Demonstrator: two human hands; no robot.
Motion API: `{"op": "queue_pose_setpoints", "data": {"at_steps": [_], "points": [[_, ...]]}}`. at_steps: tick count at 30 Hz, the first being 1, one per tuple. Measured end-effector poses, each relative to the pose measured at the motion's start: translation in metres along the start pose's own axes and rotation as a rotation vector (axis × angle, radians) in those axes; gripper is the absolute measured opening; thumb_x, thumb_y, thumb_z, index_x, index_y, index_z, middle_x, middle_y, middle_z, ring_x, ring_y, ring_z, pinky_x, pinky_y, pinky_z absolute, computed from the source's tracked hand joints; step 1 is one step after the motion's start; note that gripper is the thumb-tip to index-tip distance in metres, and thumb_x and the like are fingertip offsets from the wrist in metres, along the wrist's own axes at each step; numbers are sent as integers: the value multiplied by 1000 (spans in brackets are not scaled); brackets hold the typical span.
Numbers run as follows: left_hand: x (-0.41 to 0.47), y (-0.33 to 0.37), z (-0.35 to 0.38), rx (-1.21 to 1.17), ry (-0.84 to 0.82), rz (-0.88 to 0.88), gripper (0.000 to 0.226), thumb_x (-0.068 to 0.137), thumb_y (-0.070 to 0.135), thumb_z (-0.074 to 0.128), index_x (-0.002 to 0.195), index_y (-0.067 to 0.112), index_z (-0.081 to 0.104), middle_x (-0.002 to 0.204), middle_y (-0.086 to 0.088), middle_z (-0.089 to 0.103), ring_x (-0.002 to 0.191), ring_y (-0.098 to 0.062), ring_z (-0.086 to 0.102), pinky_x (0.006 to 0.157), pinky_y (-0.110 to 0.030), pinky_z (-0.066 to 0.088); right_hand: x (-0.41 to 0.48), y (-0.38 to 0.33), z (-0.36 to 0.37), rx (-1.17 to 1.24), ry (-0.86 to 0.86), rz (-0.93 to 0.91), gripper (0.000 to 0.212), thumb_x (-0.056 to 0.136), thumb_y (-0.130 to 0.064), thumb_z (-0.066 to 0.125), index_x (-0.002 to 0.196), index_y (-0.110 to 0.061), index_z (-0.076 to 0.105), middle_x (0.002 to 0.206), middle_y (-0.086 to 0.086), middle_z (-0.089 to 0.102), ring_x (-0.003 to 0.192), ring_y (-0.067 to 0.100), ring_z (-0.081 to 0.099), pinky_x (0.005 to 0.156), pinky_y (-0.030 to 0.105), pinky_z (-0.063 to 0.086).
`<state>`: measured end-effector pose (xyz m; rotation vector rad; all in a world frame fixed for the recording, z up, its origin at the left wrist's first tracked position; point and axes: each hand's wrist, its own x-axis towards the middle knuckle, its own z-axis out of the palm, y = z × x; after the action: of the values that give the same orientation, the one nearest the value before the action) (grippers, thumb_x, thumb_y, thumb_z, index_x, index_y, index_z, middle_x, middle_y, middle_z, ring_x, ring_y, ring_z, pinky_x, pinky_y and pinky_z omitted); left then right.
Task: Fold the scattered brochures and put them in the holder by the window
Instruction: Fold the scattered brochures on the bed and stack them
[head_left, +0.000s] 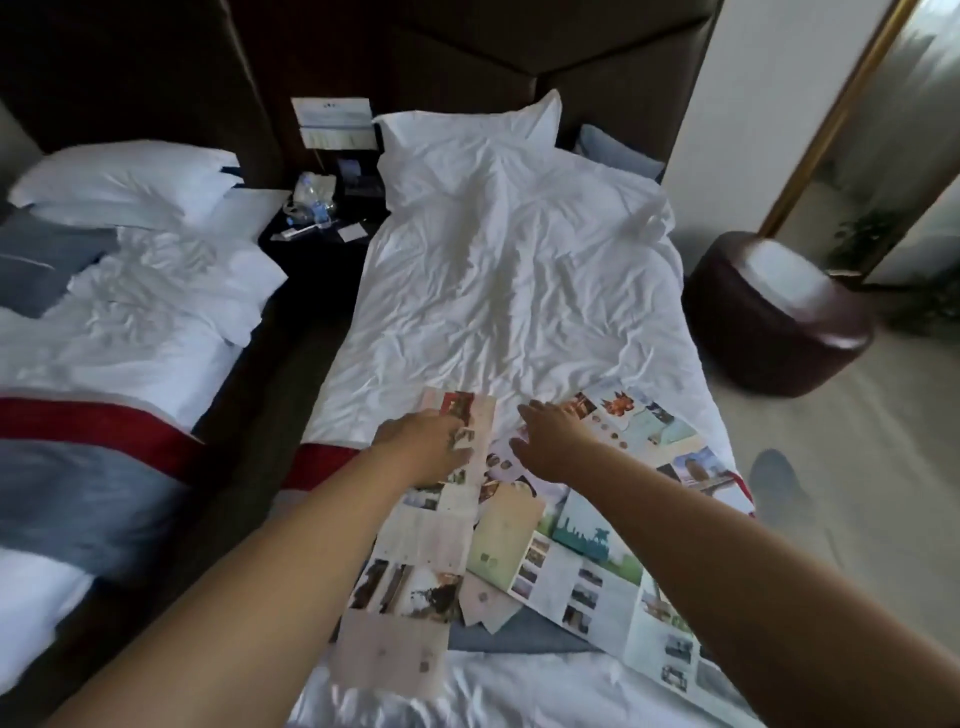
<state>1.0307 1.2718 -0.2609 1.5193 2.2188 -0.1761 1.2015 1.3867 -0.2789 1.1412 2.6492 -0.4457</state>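
Several unfolded brochures lie overlapping on the near end of the right bed (509, 291). A long pinkish strip brochure (415, 566) runs from the foot toward the middle. A large colourful one (597, 566) spreads to the right. A small beige-green one (498, 540) lies between them. My left hand (426, 447) rests on the upper part of the pinkish strip, fingers curled at its edge. My right hand (550, 436) lies flat, fingers apart, on the far corner of the large brochure. No holder is in view.
A second bed (130, 322) with pillows stands to the left across a dark gap. A nightstand (322, 228) with a water bottle and cards sits between the headboards. A dark round pouf (779, 317) and a gold-framed mirror (852, 135) are on the right.
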Motion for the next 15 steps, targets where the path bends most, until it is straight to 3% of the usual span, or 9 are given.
{"op": "queue_pose_setpoints", "data": {"at_steps": [4,9,15], "points": [[29,-21,45,6,-112,-53,62,95,67,46,151,39,43,155,1,46,133,-27,52,103,-42,47,30,-2,48,33,-95,-37,49,104,-36,42,146,-10,43,146,12,47,139,33,43,118,46,31],[70,-39,122,-122,-242,-125,66,95,69,49,155,43,38,159,3,42,139,-24,49,109,-44,45,56,-7,125,87,-242,-16,50,100,-37,44,148,-20,43,156,5,41,140,33,41,113,49,38],[103,-58,249,-253,-352,-285,95,82,79,57,161,42,21,170,-1,18,153,-33,22,120,-53,27,89,-2,231,127,-419,6,55,104,-27,47,155,-12,34,161,9,35,147,31,33,119,41,27]]}}
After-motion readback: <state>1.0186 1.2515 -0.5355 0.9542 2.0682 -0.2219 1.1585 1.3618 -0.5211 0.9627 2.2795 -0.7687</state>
